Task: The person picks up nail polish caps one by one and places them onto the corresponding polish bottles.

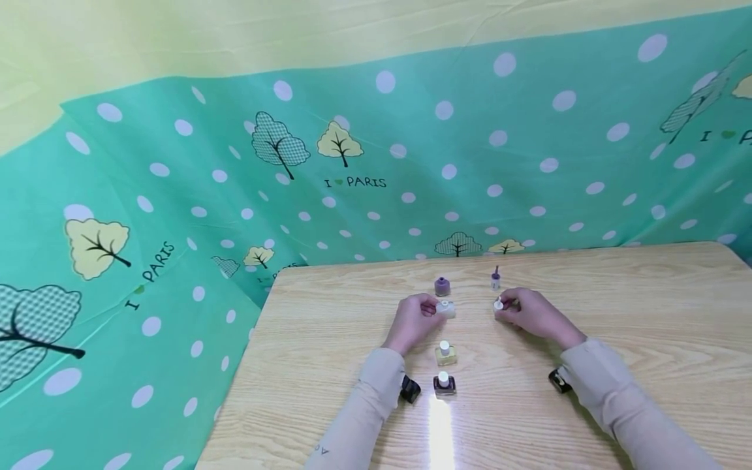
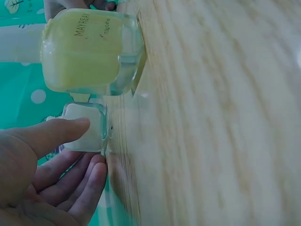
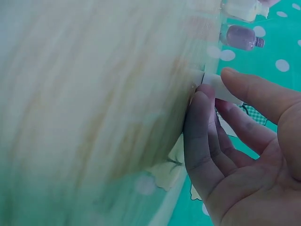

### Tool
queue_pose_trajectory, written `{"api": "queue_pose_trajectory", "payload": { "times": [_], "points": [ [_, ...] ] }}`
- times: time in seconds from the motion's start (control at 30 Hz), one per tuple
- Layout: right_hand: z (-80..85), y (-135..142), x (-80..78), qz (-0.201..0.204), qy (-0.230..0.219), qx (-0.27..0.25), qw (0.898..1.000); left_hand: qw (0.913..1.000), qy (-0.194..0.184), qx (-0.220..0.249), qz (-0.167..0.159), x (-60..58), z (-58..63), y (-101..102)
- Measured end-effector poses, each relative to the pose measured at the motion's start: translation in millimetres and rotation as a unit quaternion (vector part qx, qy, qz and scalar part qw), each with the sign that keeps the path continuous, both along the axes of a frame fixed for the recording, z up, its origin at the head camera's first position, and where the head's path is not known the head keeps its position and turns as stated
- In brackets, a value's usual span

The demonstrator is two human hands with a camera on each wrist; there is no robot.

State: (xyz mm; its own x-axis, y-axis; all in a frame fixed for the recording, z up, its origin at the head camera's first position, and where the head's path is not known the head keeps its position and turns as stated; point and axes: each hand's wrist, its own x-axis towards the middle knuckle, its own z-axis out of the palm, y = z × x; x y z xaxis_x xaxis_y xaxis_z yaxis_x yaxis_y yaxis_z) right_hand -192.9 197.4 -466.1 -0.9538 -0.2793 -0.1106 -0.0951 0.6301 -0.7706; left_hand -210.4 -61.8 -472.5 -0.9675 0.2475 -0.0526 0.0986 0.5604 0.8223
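Left hand (image 1: 412, 320) pinches the white bottle (image 1: 448, 310), masking its left side; the bottle is between the purple bottle (image 1: 442, 287) and yellow bottle (image 1: 446, 357). Right hand (image 1: 534, 314) pinches, thumb against curled fingers, what appears to be a white cap (image 3: 220, 88), partly covered.

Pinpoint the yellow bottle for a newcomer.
On the light wooden table, find the left hand holding a white rectangular glass bottle. In the head view, between that and a dark square glass bottle, stands a squat yellow glass bottle with a white cap. It alone among the bottles is yellow.
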Motion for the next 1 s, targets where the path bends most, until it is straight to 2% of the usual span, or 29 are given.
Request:
{"api": "queue_pose_trajectory", "payload": {
  "times": [0.3,0.57,0.73,1.0],
  "points": [
    [5.3,2,3.8,-0.011,0.019,0.022,1.000,0.9998,-0.007,0.007,0.019,2.4,-0.4,-10],
    [11.0,-1,10.6,-0.007,0.004,-0.005,1.000,0.9983,-0.007,0.047,0.033,9.4,6.8,-20],
    [13.7,-1,15.2,-0.015,0.011,-0.012,1.000,0.9968,-0.004,0.073,0.032,14.6,13.1,-25],
    [19.8,-1,21.2,-0.014,0.036,-0.007,0.999,0.9968,0.008,0.072,0.034,24.9,24.3,-31]
  ]
}}
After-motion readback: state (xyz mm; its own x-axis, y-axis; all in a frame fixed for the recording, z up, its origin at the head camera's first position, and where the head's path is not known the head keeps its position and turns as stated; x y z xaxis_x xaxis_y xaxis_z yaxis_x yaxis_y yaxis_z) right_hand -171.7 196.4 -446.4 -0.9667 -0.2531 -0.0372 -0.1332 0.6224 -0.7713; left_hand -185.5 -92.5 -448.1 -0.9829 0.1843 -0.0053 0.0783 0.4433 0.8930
